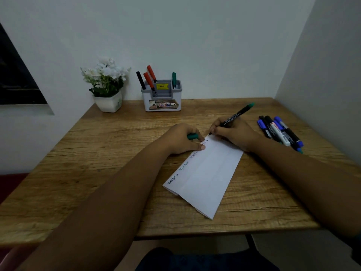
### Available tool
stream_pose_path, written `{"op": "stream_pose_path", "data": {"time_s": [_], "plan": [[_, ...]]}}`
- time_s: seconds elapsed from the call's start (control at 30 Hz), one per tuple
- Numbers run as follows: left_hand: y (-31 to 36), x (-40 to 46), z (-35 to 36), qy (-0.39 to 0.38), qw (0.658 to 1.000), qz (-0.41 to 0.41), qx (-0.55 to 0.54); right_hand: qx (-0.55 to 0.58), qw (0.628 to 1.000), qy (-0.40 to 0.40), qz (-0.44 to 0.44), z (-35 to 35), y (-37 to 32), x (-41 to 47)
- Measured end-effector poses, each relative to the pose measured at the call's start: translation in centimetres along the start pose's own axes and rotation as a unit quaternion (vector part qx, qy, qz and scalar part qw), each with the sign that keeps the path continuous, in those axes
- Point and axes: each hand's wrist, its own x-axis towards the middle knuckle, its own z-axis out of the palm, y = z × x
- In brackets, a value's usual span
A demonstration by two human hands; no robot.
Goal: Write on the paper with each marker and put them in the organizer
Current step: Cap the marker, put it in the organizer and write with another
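Four markers already stand in the organizer [162, 95] at upper centre, the right hand [232, 133] pinches a green marker [237, 114] writing on the paper [207, 173], the left hand [183, 138] grips its cap [192, 136], and several unused markers [281, 132] wait at right.

A wooden table [117, 173] carries a folded white paper [207, 178], a grey organizer [163, 102] at the back, a potted white flower [108, 102] beside it, and loose markers [281, 132] at the right edge.

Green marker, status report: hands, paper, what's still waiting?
Right hand writing with green marker at paper top. Left hand pins paper, holds green cap. Four markers in organizer; loose markers wait right.
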Motion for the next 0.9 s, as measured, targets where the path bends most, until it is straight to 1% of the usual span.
{"op": "stream_pose_path", "data": {"time_s": [0.07,0.2,0.3,0.53,0.8,0.9], "plan": [[0.07,-0.03,0.01,-0.001,1.0,0.0,-0.001,0.031,0.999,0.009,0.003,-0.06,-0.18,-0.07],[0.18,-0.24,0.07,0.008,1.0,0.016,-0.009,-0.009,1.0,-0.017,-0.006,0.11,-0.53,-0.26],[0.29,-0.35,0.03,0.007,1.0,0.021,-0.008,-0.007,1.0,-0.008,-0.006,0.13,-0.56,-0.32],[0.32,-0.32,-0.05,0.005,1.0,0.013,-0.011,-0.077,0.997,-0.015,-0.009,0.04,-0.25,-0.04],[0.25,-0.31,-0.02,0.001,1.0,0.011,-0.01,-0.085,0.996,-0.014,-0.013,-0.06,0.01,0.04],[0.27,-0.36,-0.05,0.003,1.0,0.011,-0.008,-0.061,0.998,-0.005,-0.014,-0.07,0.09,0.03]]}}
